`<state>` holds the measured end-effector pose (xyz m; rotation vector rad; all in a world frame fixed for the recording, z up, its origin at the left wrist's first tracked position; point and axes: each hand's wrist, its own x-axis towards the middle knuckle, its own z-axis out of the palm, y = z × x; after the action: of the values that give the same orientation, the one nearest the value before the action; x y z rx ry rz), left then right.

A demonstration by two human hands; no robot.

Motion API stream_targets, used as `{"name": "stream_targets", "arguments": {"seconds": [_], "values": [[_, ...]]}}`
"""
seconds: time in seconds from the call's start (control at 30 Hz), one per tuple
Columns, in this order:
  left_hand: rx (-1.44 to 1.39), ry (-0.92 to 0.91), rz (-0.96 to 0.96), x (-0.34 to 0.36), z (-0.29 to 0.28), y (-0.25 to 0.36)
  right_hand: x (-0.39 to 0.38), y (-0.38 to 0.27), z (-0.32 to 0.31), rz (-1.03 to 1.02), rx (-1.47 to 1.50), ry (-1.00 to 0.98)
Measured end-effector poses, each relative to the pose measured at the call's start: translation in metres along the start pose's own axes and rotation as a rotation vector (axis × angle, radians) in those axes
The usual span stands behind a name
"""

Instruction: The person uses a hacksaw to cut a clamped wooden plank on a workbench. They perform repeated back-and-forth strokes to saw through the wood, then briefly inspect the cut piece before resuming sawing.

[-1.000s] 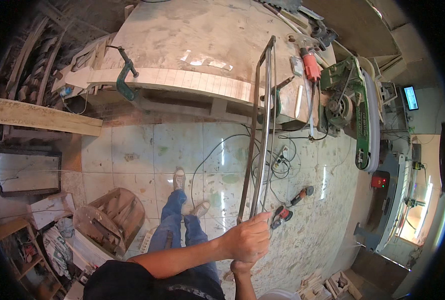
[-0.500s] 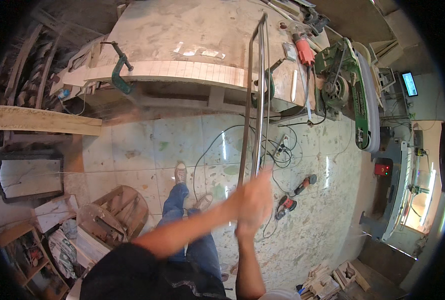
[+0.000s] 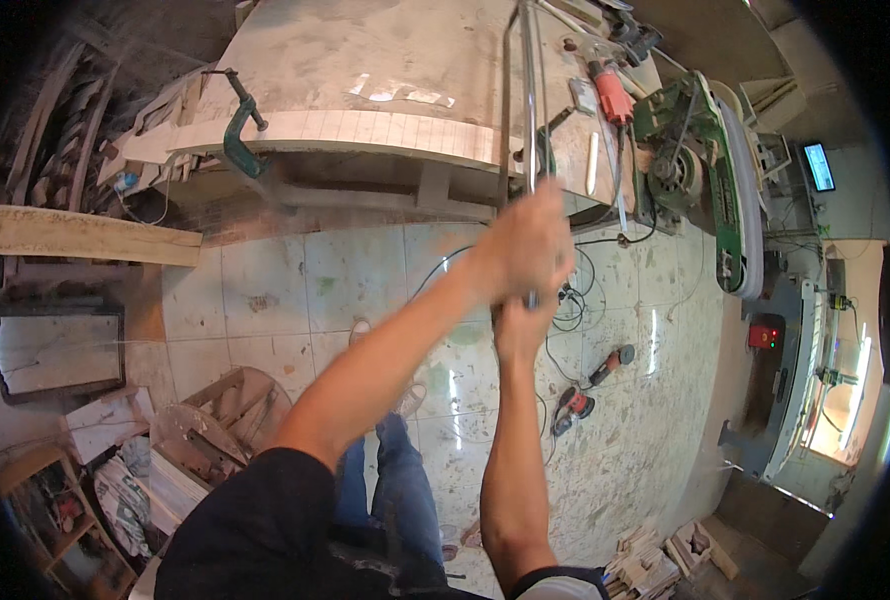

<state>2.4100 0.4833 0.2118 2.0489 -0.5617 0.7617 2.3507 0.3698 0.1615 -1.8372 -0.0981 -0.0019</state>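
Note:
Both of my hands grip the near end of a long metal frame [image 3: 527, 90] made of thin bars, which runs away from me over the workbench [image 3: 365, 60]. My left hand [image 3: 533, 240] is wrapped around the bars on top. My right hand [image 3: 521, 325] holds the frame just below it. Both arms are stretched out and raised in front of me. My legs and shoes stand on the tiled floor [image 3: 295, 280] beneath.
A green clamp [image 3: 240, 125] grips the workbench edge. A red power tool [image 3: 613, 92] lies on the bench. A green band saw [image 3: 710, 170] stands at right. Two angle grinders [image 3: 590, 385] and cables lie on the floor. Wood scraps [image 3: 205, 430] are piled at left.
Both hands have lifted the metal frame upward and farther from me, from near my waist to in front of the workbench. The frame's far end has risen out of the top of the view.

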Motion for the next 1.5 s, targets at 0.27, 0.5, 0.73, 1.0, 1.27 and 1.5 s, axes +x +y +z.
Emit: {"name": "stream_targets", "arguments": {"seconds": [0.27, 0.5, 0.73, 1.0, 1.27, 1.5], "values": [[-0.696, -0.102, -0.631, -0.235, 0.106, 0.085, -0.079, -0.089, 0.047, 0.633, -1.204, 0.029], [-0.005, 0.007, -0.008, 0.039, -0.009, -0.037, 0.049, -0.001, 0.015, 0.112, 0.205, -0.084], [-0.190, -0.019, -0.145, -0.086, 0.015, 0.086, -0.115, -0.002, -0.016, 0.106, -0.669, 0.109], [-0.081, 0.080, -0.099, -0.046, 0.019, 0.017, -0.021, -0.006, 0.012, -0.267, -0.398, 0.105], [-0.064, -0.011, -0.043, -0.013, 0.014, 0.006, -0.017, -0.028, 0.001, 0.130, 0.149, 0.041], [-0.224, -0.037, -0.088, -0.104, 0.020, 0.127, -0.171, 0.078, -0.063, 0.510, -0.550, 0.159]]}}
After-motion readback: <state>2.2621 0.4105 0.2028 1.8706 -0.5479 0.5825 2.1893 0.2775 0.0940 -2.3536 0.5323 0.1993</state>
